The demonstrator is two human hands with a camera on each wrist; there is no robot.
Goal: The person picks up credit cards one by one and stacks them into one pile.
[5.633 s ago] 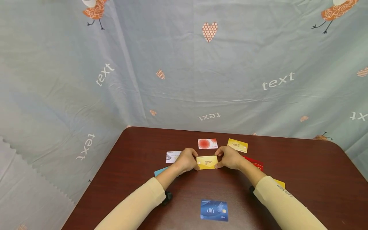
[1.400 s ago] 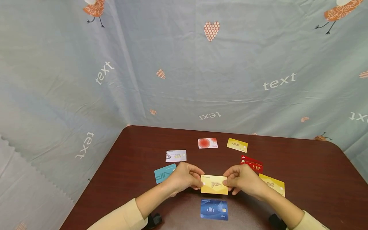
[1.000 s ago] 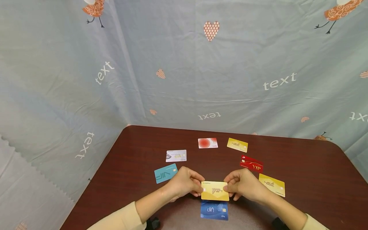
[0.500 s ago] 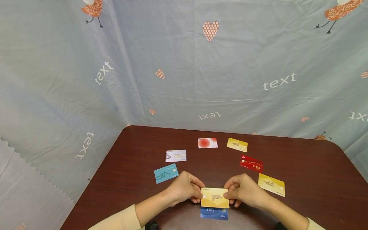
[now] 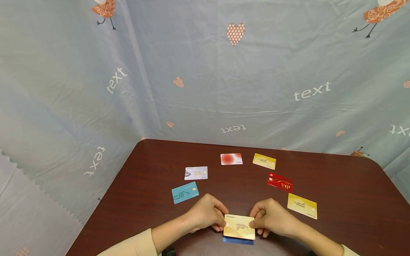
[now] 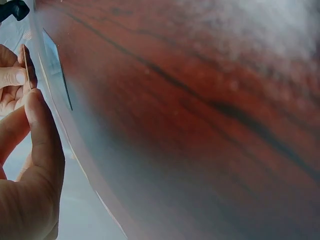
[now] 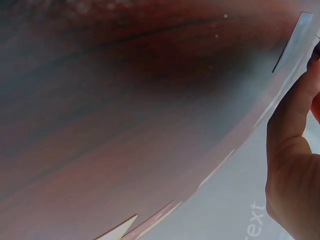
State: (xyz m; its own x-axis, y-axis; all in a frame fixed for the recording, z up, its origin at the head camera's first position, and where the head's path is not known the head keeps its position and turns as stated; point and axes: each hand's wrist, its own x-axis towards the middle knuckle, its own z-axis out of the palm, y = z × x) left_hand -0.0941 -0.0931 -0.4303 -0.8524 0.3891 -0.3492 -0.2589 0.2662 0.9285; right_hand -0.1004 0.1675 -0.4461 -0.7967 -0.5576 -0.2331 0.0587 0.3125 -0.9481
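Observation:
Between both hands is a yellow card (image 5: pixel 239 227) with a chip and printed lettering. My left hand (image 5: pixel 209 214) pinches its left edge with thumb and fingers. The right hand (image 5: pixel 272 217) pinches the opposite edge. The left wrist view shows this yellow card (image 6: pixel 27 65) nearly edge-on, raised off the table. Below it lies a blue card (image 5: pixel 238 241), mostly covered in the head view, with only its near strip showing. In the right wrist view the blue card (image 7: pixel 294 42) lies flat on the tabletop, apart from the fingers.
Around the hands on the dark wooden table (image 5: pixel 153 160) lie a teal card (image 5: pixel 185 192), a white VIP card (image 5: pixel 196 173), a white-and-red card (image 5: pixel 231 159), a yellow card (image 5: pixel 264 161), a red card (image 5: pixel 280 182) and another yellow card (image 5: pixel 302 206). A patterned curtain (image 5: pixel 192 106) hangs behind.
Both hands have lifted the yellow card from the middle of the table and brought it nearer the body. It now hides most of the blue card. The other cards have stayed put.

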